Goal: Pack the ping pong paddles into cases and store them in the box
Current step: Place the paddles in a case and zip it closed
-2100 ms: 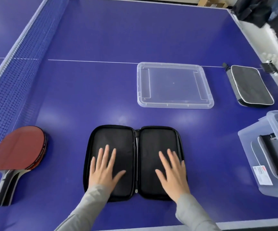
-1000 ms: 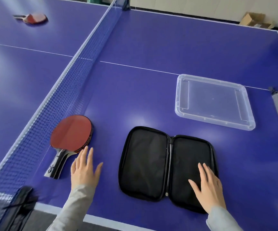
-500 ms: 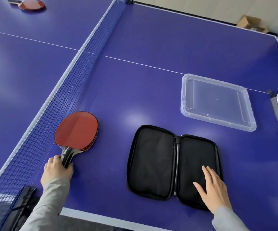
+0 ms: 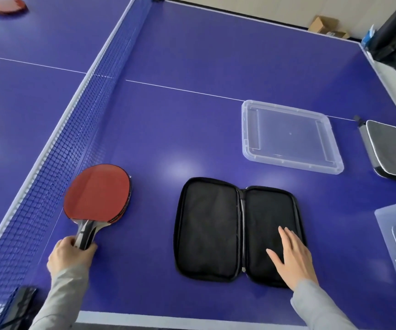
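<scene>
Blue and wide, the ping pong table [image 4: 192,55] fills the head view, with its net [image 4: 73,129] running along the left side. The left hand [image 4: 69,256] has its fingers curled tight around the handle of the red paddle [image 4: 97,194], which lies close to the net. The right hand [image 4: 293,256] is flat, fingers straight, pressing on the right half of the open black case [image 4: 237,229] in the middle. A clear lid [image 4: 289,136] lies further back, a closed grey case [image 4: 389,151] sits near the right edge, and the clear box [image 4: 387,225] pokes in at the right with cases already inside. Another red paddle [image 4: 4,4] waits far away past the net. Things could go wrong from here, I think: the paddle could catch on the net as it lifts. It could also land crooked in the case, so the zip would not close. If the flat hand lets go, the case might slide away.
</scene>
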